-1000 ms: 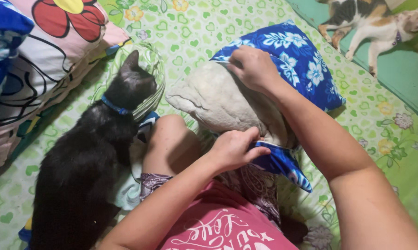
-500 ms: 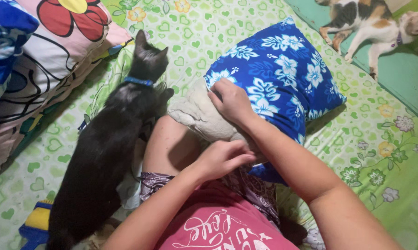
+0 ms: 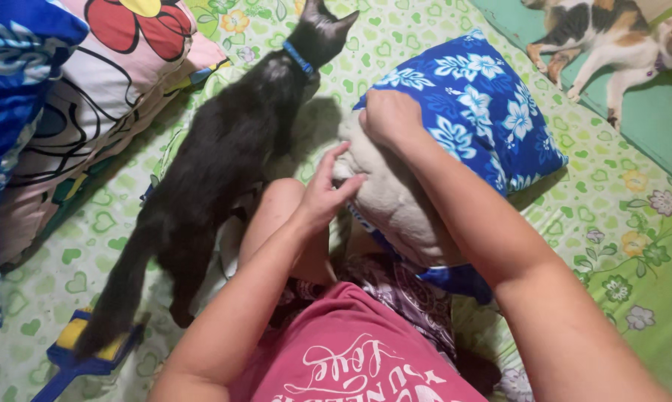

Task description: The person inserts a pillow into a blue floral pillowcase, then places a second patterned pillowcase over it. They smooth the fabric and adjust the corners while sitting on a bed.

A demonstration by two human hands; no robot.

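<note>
A blue pillowcase with white flowers (image 3: 485,112) partly covers a beige pillow (image 3: 395,208) that lies against my knee. My right hand (image 3: 388,115) is closed on the edge of the pillowcase at the pillow's upper end. My left hand (image 3: 325,190) touches the pillow's bare side with its fingers spread loosely, holding nothing. A black cat with a blue collar (image 3: 224,164) stands just left of my knee, facing away from me.
A stack of flowered pillows (image 3: 75,112) lies at the left. A calico cat (image 3: 604,37) sprawls on a teal mat at top right. A blue and yellow brush (image 3: 83,350) lies under the black cat's tail. The green sheet with hearts (image 3: 611,246) covers the bed.
The black cat has stepped forward and away. My right hand has drawn the pillowcase further over the pillow. My left hand has let go of the lower cloth and moved up to the pillow's side.
</note>
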